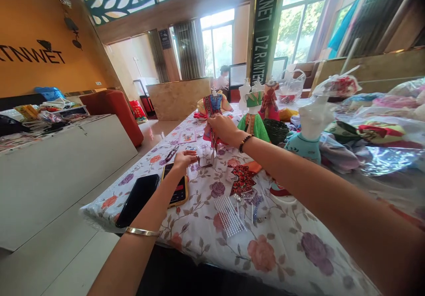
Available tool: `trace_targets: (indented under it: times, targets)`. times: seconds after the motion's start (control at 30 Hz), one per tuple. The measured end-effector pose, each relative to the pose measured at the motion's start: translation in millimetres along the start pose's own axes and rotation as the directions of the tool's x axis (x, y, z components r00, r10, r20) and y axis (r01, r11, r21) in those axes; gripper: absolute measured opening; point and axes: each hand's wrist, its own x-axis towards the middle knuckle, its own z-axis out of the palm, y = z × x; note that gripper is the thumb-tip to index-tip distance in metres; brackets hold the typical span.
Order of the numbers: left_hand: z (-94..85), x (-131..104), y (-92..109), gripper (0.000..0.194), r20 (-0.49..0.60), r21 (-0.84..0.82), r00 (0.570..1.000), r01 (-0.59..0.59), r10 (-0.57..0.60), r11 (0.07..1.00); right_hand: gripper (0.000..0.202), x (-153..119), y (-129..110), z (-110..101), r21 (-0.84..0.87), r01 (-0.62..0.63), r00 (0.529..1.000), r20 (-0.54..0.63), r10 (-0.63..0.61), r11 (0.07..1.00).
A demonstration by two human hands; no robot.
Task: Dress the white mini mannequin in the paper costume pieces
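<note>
One bare right hand, with a dark beaded bracelet at its wrist, is closing its fingers on a patterned red band at the front of a small dress form in a blue bodice and pink skirt. That form is standing upright toward the far side of a long desk covered by a white rose-printed cloth, so the arm is stretching well forward; the grip is probably steadying the band against the bodice. The bare left hand, below a gold-toned bangle, is hanging lower, its fingers lying close together beside the dark end of a narrow strip. Whether they are pinching that end or merely touching it, I cannot tell.

A glossy black phone and a yellow-cased phone with a lit screen are lying flat beside the left forearm, presumably set to the side of the sewing things. Rows of white pearl-like beads are lying near a dark red, pointed-edged fabric piece, likely spread flat for easy picking. A green-dressed form and a white form in a pale-blue skirt are standing upright, perhaps so their skirts are draping freely.
</note>
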Motion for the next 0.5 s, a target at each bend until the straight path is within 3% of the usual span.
trace_targets:
  times: [0.13, 0.27, 0.5]
  targets:
    - [-7.3, 6.0, 2.7, 0.034, 0.115, -0.115, 0.982, 0.166, -0.153, 0.979, 0.027, -3.2, 3.3, 23.6, 0.069, 0.078, 0.986, 0.143, -0.087, 0.995]
    - [-11.7, 8.2, 3.5, 0.034, 0.177, -0.189, 0.958, 0.257, -0.224, 0.948, 0.026, -7.4, -5.9, 50.1, 0.192, 0.154, 0.93, 0.303, -0.207, 0.969]
    - [-8.7, 8.8, 3.9, 0.033, 0.25, -0.259, 0.93, 0.332, -0.269, 0.907, 0.024, -1.4, -24.7, 66.5, 0.416, 0.129, 0.914, 0.301, -0.271, 0.9]
